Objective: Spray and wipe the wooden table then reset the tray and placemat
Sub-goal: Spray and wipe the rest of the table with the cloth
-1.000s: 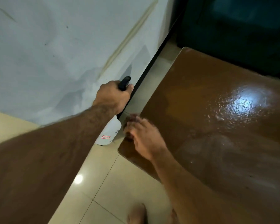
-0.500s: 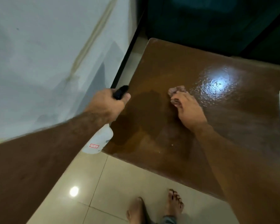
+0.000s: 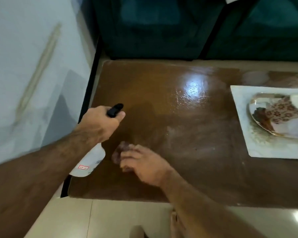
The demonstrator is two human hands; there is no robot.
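Glossy brown wooden worktop (image 3: 187, 117), wet-shining. Left hand (image 3: 100, 124) clenched round a white spray bottle (image 3: 90, 162); right hand (image 3: 144, 163) curled, pressing a crumpled cloth (image 3: 120, 151).

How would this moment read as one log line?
step: wiping | left hand: holds white spray bottle | right hand: presses brownish cloth on glossy brown wooden table

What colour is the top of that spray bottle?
Black, on a white spray bottle in the left hand; head view.
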